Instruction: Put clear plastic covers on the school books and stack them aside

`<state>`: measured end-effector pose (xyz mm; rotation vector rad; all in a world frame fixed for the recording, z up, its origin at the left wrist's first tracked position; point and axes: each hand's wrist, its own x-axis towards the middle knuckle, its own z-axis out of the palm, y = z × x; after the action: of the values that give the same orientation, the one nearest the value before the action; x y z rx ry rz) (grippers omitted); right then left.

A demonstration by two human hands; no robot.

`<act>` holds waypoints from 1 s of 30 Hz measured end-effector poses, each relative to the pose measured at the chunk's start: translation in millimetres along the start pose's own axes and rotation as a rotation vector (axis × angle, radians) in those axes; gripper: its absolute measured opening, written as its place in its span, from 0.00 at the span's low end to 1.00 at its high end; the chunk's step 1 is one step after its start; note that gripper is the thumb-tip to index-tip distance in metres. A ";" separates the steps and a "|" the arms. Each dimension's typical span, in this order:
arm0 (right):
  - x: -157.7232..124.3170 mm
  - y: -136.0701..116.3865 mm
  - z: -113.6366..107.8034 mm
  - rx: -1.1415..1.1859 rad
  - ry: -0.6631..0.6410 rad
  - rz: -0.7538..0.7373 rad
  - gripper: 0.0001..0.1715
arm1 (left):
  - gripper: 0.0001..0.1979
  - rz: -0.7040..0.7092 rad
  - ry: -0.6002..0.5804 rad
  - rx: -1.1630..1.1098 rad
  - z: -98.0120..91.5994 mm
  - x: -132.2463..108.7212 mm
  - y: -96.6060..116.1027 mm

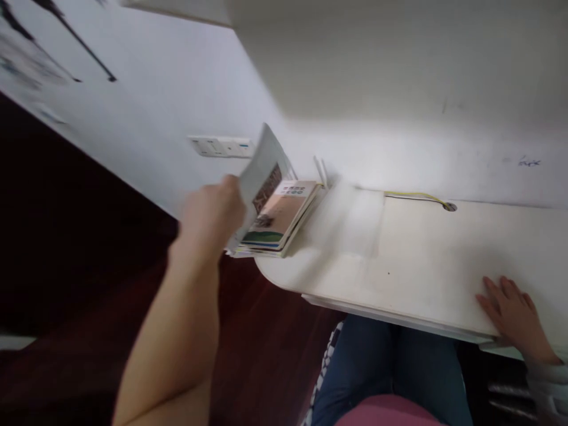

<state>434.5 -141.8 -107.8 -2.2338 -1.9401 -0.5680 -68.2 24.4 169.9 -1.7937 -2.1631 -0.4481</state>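
Note:
My left hand (208, 222) reaches out past the left end of the desk and grips a thin grey-covered booklet (261, 177), which is tilted up and blurred by motion. Right under it lies a stack of books (279, 222) at the desk's left corner; the top one has a tan cover with a green band. My right hand (515, 316) rests flat on the white desk top (421, 266) near its front right edge, fingers spread, holding nothing.
A white wall socket strip (222, 146) sits on the wall behind the stack. A yellow cable (417, 195) runs into a grommet hole (449, 206) at the desk's back. Dark red floor (266, 355) lies left of the desk. My legs in blue jeans (390, 367) are under it.

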 end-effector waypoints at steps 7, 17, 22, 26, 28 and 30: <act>6.7 -10.8 -15.1 -0.002 -0.080 0.077 0.30 | 0.20 0.171 0.468 -0.857 -10.1 -40.2 43.4; 11.1 -19.0 -27.9 -0.024 -0.093 0.092 0.29 | 0.27 -0.117 -0.654 -1.720 151.9 -99.9 168.1; 11.5 -22.9 -32.3 -0.018 -0.089 0.101 0.29 | 0.24 -0.115 -0.677 -1.396 199.5 -104.2 141.1; 10.8 -22.6 -33.2 0.024 -0.086 0.103 0.29 | 0.21 -0.014 -0.568 -1.138 210.4 -98.7 110.8; 10.4 -21.9 -33.0 0.042 -0.084 0.102 0.30 | 0.19 0.068 -0.514 -1.006 210.6 -96.2 103.2; 10.2 -21.0 -32.4 0.052 -0.079 0.095 0.29 | 0.18 0.156 -0.477 -0.880 208.8 -94.0 101.8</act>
<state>408.8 -139.8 -77.3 -2.3347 -1.8485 -0.4183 42.9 45.6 -53.6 -2.7344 -2.2645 -1.1718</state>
